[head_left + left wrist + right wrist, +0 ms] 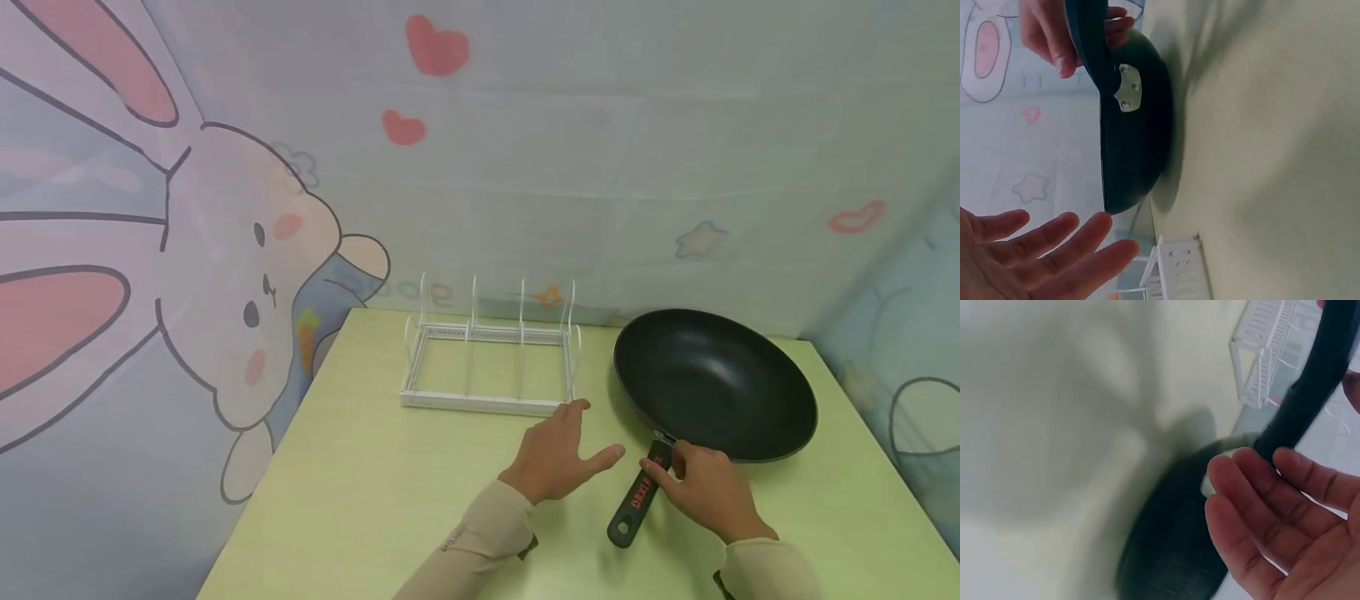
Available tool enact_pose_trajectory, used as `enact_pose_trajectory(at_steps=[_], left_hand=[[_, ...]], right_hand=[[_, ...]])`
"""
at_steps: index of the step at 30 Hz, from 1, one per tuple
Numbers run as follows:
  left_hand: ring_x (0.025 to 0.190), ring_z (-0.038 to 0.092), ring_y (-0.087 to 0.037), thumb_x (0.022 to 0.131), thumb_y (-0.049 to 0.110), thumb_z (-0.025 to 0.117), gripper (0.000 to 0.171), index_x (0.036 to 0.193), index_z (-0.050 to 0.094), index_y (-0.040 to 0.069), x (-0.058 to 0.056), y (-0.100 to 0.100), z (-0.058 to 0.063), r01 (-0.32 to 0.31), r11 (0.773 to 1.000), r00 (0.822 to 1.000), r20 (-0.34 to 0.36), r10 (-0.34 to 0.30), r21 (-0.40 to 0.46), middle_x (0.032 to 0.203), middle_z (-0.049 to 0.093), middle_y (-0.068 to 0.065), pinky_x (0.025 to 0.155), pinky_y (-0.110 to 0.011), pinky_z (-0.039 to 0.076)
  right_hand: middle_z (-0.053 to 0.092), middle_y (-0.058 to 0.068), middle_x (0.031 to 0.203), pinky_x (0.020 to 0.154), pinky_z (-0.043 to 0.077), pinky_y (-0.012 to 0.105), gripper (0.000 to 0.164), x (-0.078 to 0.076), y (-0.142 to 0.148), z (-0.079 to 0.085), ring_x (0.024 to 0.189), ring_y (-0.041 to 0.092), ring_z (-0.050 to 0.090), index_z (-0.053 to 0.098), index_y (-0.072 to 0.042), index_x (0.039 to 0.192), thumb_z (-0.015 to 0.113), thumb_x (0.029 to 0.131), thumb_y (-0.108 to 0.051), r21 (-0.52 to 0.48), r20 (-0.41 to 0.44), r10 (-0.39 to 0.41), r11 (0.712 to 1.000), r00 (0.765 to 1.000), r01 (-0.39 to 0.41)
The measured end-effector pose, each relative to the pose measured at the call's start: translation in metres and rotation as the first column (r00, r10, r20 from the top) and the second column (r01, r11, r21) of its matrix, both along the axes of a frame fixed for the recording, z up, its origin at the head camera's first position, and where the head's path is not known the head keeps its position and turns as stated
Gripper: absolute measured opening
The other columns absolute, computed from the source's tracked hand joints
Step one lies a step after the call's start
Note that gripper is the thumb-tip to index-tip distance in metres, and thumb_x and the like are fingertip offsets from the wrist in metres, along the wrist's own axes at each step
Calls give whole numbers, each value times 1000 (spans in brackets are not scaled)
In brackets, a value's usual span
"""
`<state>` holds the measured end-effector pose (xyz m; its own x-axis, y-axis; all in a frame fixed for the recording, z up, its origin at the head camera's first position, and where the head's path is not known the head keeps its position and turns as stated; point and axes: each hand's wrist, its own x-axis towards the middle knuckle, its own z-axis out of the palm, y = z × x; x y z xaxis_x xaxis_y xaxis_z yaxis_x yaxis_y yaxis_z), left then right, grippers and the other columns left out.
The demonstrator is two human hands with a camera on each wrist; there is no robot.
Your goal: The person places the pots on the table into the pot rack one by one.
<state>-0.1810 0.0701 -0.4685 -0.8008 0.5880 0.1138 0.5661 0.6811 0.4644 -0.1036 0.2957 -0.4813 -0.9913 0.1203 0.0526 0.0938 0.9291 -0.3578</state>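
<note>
A black frying pan (712,383), deep and round, sits at the right of the table with its long handle (633,508) towards me. My right hand (716,492) pinches the handle near the pan body, thumb over the top and fingers on the far side and below. In the right wrist view, its fingers (1266,506) are only lightly bent beside the handle's base. My left hand (555,454) is spread between pan and rack, holding nothing. Beyond its fingertips stands a white wire rack (491,404) with upright loops.
The light green table (360,500) carries the rack at its back middle. A printed cloth (600,150) with hearts and a rabbit hangs right behind the table's back edge and along both sides.
</note>
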Motion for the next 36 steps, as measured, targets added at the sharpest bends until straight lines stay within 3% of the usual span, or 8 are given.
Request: enact_pose_trajectory(at_steps=[4,8,11,16,18,22,32,36], left_hand=[[105,69,-15,94,71,44,79,148,40,13,0,2,-3,-1,994,980,200,-21,110,129,66,-6,85,-34,55],[89,71,-13,95,69,46,74,145,42,14,5,5,-13,-8,978,921,383,-73,206,121,69,-6,76,-29,54],[84,73,-19,96,64,50,69,143,42,14,11,8,-20,-46,950,839,528,-132,310,118,68,-6,66,-30,57],[88,72,-19,97,58,54,58,134,48,14,22,14,-24,-183,870,666,709,-233,458,113,66,-7,52,-36,58],[88,72,-19,97,56,55,53,129,52,14,24,16,-24,-232,850,626,742,-242,473,110,68,-6,51,-36,58],[87,71,-20,97,48,60,47,126,54,11,27,19,-25,-279,827,574,775,-264,488,109,68,-6,51,-34,57],[84,76,-35,90,0,68,39,124,52,9,37,26,-33,-282,784,458,795,-397,553,109,61,-10,56,-39,61],[83,76,-34,88,-8,67,42,123,52,9,41,26,-35,-308,775,448,803,-394,552,107,60,-10,57,-41,61]], right_hand=[[57,2,68,55,37,30,49,1,-4,-3,57,15,47,57,-8,79,65,92,-55,-50,-7,-29,998,1000,28],[62,3,74,58,39,30,48,1,-7,-3,62,14,51,56,-7,83,64,93,-53,-127,16,-61,990,998,62],[65,5,78,59,41,30,48,0,-8,-4,66,15,55,56,-6,85,64,93,-53,-186,49,-91,978,995,98],[74,10,84,60,50,30,51,-2,-7,-12,68,16,66,59,-1,95,64,94,-52,-375,141,-112,914,984,158],[77,16,91,64,57,33,53,-2,-6,-17,72,20,73,58,3,103,64,95,-48,-501,183,-108,845,977,187],[76,17,101,77,62,41,55,-3,-2,-25,85,24,76,53,8,120,65,97,-40,-718,255,-97,648,962,255],[71,-8,115,96,55,25,74,-2,5,-34,105,4,70,13,9,155,54,104,-26,-957,245,90,184,965,226],[68,-11,115,99,53,23,74,0,5,-37,109,4,67,0,6,157,49,106,-19,-972,228,136,-20,964,233]])
